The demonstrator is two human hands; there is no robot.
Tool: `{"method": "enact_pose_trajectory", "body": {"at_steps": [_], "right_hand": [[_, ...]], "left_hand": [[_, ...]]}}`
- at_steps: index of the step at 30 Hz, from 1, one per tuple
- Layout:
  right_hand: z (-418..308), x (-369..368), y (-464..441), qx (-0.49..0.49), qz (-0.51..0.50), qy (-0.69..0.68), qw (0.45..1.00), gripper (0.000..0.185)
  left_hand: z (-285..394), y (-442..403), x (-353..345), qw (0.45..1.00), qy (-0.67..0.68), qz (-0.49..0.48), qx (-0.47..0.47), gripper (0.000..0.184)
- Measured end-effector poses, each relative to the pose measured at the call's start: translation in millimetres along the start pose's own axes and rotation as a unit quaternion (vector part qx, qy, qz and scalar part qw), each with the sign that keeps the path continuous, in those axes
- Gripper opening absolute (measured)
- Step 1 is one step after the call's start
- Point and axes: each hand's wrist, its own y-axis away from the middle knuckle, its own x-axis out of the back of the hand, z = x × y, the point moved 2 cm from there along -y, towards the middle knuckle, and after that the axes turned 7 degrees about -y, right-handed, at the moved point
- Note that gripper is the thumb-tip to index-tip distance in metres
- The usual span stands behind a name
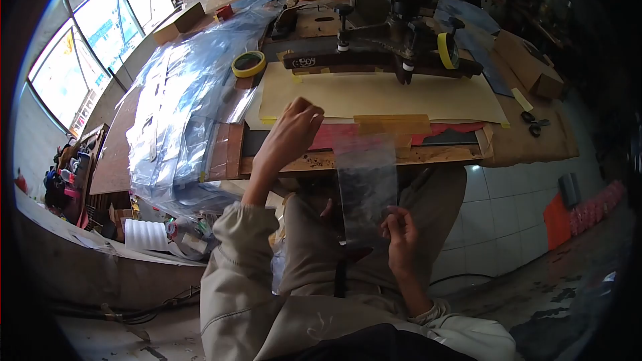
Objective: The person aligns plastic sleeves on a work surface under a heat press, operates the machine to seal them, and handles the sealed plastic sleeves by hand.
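My right hand point(400, 228) pinches the lower right edge of a transparent plastic sheet point(368, 184). The sheet hangs in front of my lap, its upper end overlapping the table's front edge. With fingers curled together, my left hand point(294, 127) is over the front of the table, left of the sheet; what its fingertips hold, if anything, is hidden. Just beyond it lies a cream board point(374, 97) with bits of yellow tape at its edges. A brownish tape strip point(391, 124) crosses the board's front edge, above red material point(328, 136).
Over the board stands a press head point(394, 37) with a dark bar point(381, 62). A yellow tape roll point(248, 64) lies at left, beside stacked plastic sheets point(174, 93). Another yellow roll point(448, 51) hangs on the press. Black scissors point(535, 123) lie at right, near a cardboard box point(528, 63).
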Motion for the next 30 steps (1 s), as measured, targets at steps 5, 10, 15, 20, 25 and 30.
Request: {"method": "enact_pose_trajectory", "body": {"at_steps": [5, 10, 15, 20, 25, 30], "right_hand": [[1, 5, 0, -0.005, 0.006, 0.017, 1.000, 0.019], [-3, 5, 2, -0.026, 0.023, 0.034, 0.999, 0.020], [1, 5, 2, -0.027, 0.021, 0.026, 0.999, 0.021], [-3, 3, -1, -0.034, 0.036, 0.016, 0.999, 0.019], [-5, 5, -6, -0.029, 0.035, 0.028, 0.999, 0.019], [-3, 6, -9, -0.022, 0.027, 0.040, 0.999, 0.018]], "left_hand": [[-10, -45, -48, 0.972, -0.236, 0.006, -0.002, 0.041], [-10, -65, -51, 0.971, -0.211, -0.078, 0.081, 0.051], [-18, -83, -48, 0.959, -0.212, -0.158, 0.098, 0.059], [-23, -102, -63, 0.944, -0.260, -0.174, 0.105, 0.071], [-21, -110, -57, 0.943, -0.238, -0.203, 0.109, 0.074], [-28, -111, -61, 0.943, -0.229, -0.214, 0.113, 0.074]]}}
